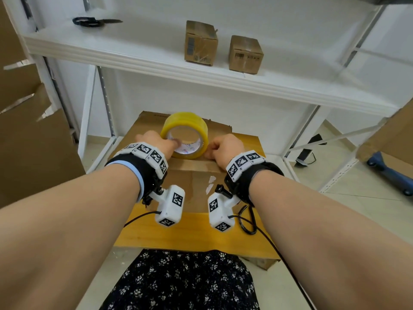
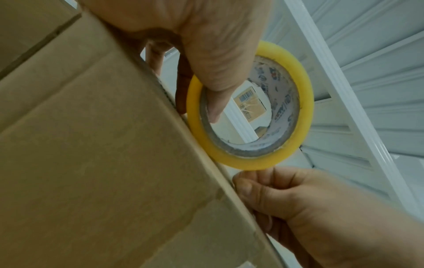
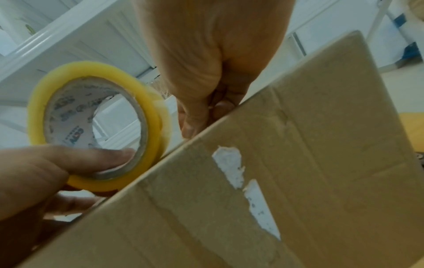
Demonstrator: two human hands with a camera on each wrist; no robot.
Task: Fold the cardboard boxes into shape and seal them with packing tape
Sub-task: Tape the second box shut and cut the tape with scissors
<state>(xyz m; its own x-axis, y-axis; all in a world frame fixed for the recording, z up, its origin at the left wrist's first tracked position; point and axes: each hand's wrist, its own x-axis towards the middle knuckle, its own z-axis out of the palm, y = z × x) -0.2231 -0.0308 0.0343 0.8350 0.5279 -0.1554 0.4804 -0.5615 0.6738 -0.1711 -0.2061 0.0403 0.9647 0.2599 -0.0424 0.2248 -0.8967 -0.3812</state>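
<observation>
A yellow roll of packing tape point(image 1: 184, 135) stands on edge on top of the brown cardboard box point(image 1: 196, 182), at its far edge. My left hand point(image 1: 156, 142) grips the roll point(image 2: 252, 157), thumb inside the core and fingers behind it. My right hand point(image 1: 223, 148) is just right of the roll, thumb and fingers point(image 3: 195, 119) pinched together at the box's top edge point(image 3: 229, 112). A faint layer of tape seems to lift off the roll point(image 3: 41, 101) towards that pinch. The box's near face point(image 3: 275, 181) bears torn white label scraps.
The box sits on a wooden table point(image 1: 156, 231). A white shelf point(image 1: 156, 61) above holds two small taped boxes point(image 1: 200, 42) point(image 1: 245, 54) and black scissors point(image 1: 93, 21). Large cardboard sheets point(image 1: 26, 142) lean at the left; a blue dolly point(image 1: 388, 171) is at the right.
</observation>
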